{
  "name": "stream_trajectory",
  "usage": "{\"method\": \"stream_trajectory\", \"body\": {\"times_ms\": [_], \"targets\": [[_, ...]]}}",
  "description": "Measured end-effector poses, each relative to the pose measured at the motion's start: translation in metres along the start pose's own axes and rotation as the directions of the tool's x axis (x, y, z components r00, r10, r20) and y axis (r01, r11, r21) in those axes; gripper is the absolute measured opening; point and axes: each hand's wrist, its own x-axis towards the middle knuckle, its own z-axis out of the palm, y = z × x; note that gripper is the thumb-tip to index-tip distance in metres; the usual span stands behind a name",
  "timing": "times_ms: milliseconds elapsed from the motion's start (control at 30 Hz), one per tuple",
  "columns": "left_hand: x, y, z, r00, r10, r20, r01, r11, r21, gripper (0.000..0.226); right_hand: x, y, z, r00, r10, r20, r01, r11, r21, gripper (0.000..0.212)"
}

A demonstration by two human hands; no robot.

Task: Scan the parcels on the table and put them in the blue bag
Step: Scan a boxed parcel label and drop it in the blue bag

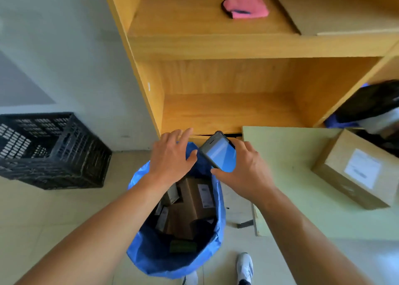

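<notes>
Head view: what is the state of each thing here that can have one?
Blue bag: open, parcels inside.
Scanner: screen lit, held over the bag.
Right hand: grips the scanner.
Left hand: open, fingers spread, holds nothing.
Box on the table: closed, label facing up.

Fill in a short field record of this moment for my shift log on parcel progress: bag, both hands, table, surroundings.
bag: blue bag stands open on the floor, cardboard parcels inside
left: left hand open over the bag's mouth, holding nothing
right: right hand grips a handheld scanner, screen lit blue
table: green table carries one labelled box
surroundings: black crate on the floor; pink cloth on the wooden shelf
</notes>
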Motion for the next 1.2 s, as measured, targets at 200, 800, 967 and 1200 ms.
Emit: {"method": "stream_trajectory", "body": {"times_ms": [200,800,967,1200], "targets": [[0.020,0.102,-0.014,0.986,0.160,-0.043,-0.159,0.987,0.026,0.068,-0.043,0.068,-0.064,0.986,0.068,-0.150,-0.063,0.997,0.034,0.084],[0.042,0.421,0.004,0.894,0.445,-0.055,-0.444,0.896,0.015,0.068,-0.148,0.310,-0.205,0.895,0.328,-0.302,-0.311,0.945,0.106,0.086],[0.051,0.458,0.020,0.871,0.489,-0.038,-0.490,0.872,-0.012,0.068,-0.142,0.342,-0.214,0.875,0.380,-0.300,-0.356,0.925,0.134,0.083],[0.101,0.467,0.064,0.861,0.507,0.034,-0.508,0.862,-0.003,0.067,-0.121,0.372,-0.217,0.839,0.477,-0.261,-0.445,0.878,0.175,0.085]]}}
